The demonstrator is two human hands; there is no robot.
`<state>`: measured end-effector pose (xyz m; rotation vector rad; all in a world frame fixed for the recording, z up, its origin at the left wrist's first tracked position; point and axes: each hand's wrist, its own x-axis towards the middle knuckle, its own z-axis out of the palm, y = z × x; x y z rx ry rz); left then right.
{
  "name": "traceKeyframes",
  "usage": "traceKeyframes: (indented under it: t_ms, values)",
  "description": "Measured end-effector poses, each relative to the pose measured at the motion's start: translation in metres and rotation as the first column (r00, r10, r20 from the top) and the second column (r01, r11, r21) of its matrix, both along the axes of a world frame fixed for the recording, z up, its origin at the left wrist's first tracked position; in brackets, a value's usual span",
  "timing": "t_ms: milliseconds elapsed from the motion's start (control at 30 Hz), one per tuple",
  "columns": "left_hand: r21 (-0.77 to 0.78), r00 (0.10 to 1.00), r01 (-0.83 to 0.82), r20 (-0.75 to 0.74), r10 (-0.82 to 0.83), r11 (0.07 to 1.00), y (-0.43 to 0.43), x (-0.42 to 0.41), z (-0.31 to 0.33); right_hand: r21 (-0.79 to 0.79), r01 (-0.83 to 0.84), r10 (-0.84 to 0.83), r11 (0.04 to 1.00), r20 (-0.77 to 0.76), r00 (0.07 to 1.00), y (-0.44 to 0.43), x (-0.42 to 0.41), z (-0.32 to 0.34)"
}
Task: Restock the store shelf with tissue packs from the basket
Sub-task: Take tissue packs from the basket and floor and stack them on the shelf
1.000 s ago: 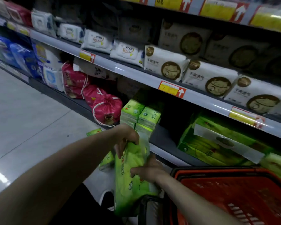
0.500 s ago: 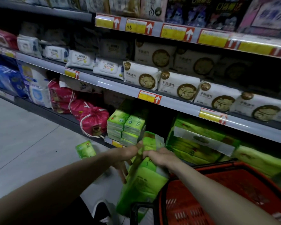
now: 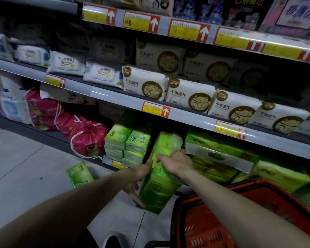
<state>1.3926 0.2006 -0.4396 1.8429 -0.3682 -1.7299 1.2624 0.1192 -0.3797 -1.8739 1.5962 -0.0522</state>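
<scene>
Long green tissue pack (image 3: 157, 187), tilted, its upper end in the gap at the front edge of the bottom shelf (image 3: 48, 136), between stacked small green packs (image 3: 127, 142) and large green packs (image 3: 204, 142); its far end is lost in shadow. The left hand (image 3: 138, 178) presses straight fingers along its left side; the right hand (image 3: 175, 161) curls over its top. Red basket (image 3: 204, 228), cut off at lower right, contents indiscernible.

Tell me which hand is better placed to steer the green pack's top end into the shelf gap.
Probably the right hand: it grips the green pack near its top end, beside the gap. The left hand lies lower along the pack's side.
</scene>
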Motion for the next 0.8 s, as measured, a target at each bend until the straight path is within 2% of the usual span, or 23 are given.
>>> traceKeyframes:
  t_ms: [100,267,333,433,500,567,633,700,733,800]
  values:
    - [-0.049,0.988,-0.125,-0.096,0.12,0.991,-0.004,-0.007,0.0,-0.052,0.019,-0.02,0.998,-0.024,1.0,0.003,0.003,-0.01]
    - [-0.129,0.979,-0.206,-0.028,0.204,0.97,-0.027,-0.008,-0.016,-0.112,0.094,-0.093,0.989,0.012,0.996,0.012,0.005,-0.037]
    - [-0.162,0.971,-0.239,-0.011,0.24,0.957,-0.034,-0.007,-0.018,-0.129,0.117,-0.107,0.985,0.088,0.99,0.015,0.002,-0.046]
    - [-0.208,0.947,-0.32,-0.034,0.32,0.924,-0.041,-0.002,-0.019,-0.062,0.145,-0.121,0.987,0.298,0.947,0.019,-0.005,-0.054]
    - [-0.227,0.928,-0.373,-0.071,0.367,0.9,-0.046,0.002,-0.019,0.059,0.218,-0.222,0.974,0.408,0.885,0.017,-0.008,-0.057]
    - [-0.227,0.914,-0.406,-0.084,0.398,0.885,-0.049,0.002,-0.02,0.268,0.317,-0.409,0.91,0.448,0.795,0.015,-0.008,-0.056]
    - [-0.243,0.914,-0.404,-0.066,0.401,0.882,-0.048,-0.005,-0.013,0.533,0.357,-0.605,0.767,0.417,0.678,0.012,-0.005,-0.053]
    - [-0.257,0.911,-0.408,-0.045,0.411,0.876,-0.048,-0.009,-0.011,0.752,0.289,-0.737,0.592,0.36,0.572,0.009,-0.003,-0.051]
    - [-0.275,0.909,-0.408,-0.039,0.414,0.871,-0.049,-0.01,-0.012,0.821,0.241,-0.786,0.518,0.345,0.512,0.009,-0.003,-0.049]
    - [-0.292,0.898,-0.423,-0.005,0.44,0.858,-0.053,-0.011,-0.016,0.873,0.175,-0.837,0.455,0.352,0.42,0.008,-0.006,-0.05]
